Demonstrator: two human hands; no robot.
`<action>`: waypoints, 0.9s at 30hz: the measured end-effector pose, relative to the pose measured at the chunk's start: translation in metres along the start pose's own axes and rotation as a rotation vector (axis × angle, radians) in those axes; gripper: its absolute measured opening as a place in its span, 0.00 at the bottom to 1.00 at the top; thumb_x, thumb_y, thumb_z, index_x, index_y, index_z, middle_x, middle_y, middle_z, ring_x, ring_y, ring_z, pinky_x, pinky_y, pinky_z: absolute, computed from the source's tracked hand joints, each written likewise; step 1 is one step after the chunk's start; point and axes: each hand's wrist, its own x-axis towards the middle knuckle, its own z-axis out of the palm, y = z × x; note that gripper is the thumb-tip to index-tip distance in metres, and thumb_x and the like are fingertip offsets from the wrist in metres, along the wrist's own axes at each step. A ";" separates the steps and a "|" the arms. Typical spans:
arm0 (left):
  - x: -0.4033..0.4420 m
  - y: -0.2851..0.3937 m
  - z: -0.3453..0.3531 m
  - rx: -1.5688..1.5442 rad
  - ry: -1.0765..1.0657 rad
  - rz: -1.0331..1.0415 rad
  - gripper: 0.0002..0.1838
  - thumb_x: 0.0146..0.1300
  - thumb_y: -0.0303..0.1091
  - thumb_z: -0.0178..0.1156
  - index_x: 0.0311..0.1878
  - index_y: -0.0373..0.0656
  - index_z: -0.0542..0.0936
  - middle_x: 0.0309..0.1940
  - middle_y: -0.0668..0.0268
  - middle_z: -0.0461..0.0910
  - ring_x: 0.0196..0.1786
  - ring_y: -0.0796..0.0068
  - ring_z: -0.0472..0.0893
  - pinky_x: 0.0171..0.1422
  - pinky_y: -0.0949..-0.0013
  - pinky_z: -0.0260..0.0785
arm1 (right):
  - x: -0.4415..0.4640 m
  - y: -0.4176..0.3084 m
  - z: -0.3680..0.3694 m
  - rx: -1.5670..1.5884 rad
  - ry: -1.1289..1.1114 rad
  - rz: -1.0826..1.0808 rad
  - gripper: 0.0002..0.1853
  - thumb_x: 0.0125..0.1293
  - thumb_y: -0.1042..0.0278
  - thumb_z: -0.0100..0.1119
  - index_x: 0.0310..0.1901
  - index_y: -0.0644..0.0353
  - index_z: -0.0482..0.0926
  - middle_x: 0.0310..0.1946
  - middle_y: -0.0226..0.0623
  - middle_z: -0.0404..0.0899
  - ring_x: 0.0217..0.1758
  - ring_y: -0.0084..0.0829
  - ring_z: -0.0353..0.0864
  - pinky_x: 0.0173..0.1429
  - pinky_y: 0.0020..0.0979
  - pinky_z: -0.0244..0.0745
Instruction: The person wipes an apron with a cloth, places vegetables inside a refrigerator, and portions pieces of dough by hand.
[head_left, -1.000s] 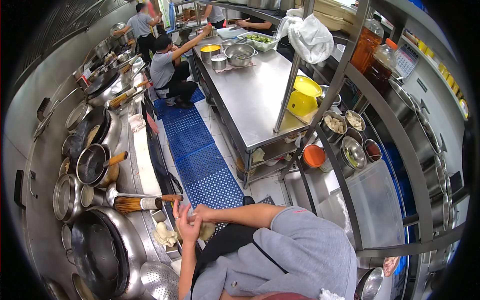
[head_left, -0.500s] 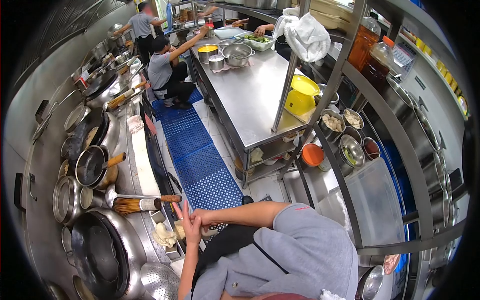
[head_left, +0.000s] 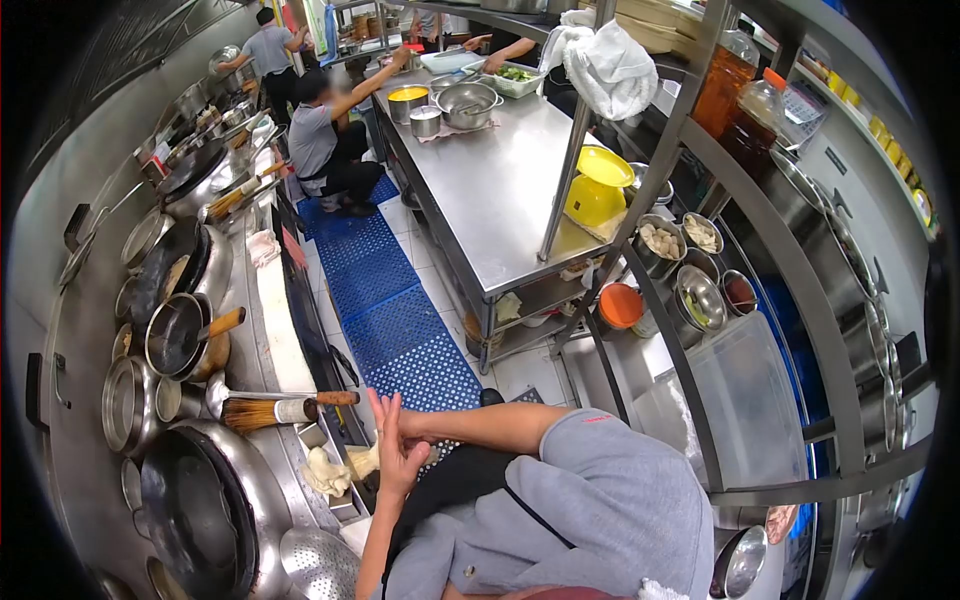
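My left hand (head_left: 398, 462) is raised at the lower middle with its fingers stretched out, and nothing shows in it. Against its palm side rests my right hand (head_left: 411, 428), whose fingers are largely hidden behind the left. Just left of my hands a crumpled cream cloth (head_left: 326, 473) lies on the counter edge. A bamboo brush (head_left: 262, 413) and a wooden-handled ladle (head_left: 338, 398) lie a little above and to the left. The large black wok (head_left: 190, 500) sits further left, with a perforated strainer (head_left: 318, 562) below it.
A steel table (head_left: 490, 190) with bowls and a yellow container (head_left: 594, 200) stands ahead. Blue mats (head_left: 395, 310) cover the aisle, where a person (head_left: 325, 150) crouches. Another person (head_left: 268, 50) stands behind. Metal shelving (head_left: 690, 130) rises at the right.
My left hand has turned and its fingers now lie together against my right hand. The view has shifted slightly. At the far table, a person's hand has moved to the left edge of the greens tray.
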 end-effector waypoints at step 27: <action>-0.013 -0.075 -0.038 -0.411 0.113 -0.335 0.44 0.66 0.46 0.65 0.78 0.34 0.59 0.84 0.55 0.40 0.73 0.48 0.70 0.68 0.54 0.74 | -0.006 -0.009 0.005 -0.364 -0.013 -0.091 0.11 0.70 0.61 0.61 0.28 0.49 0.78 0.14 0.22 0.67 0.12 0.17 0.60 0.17 0.24 0.49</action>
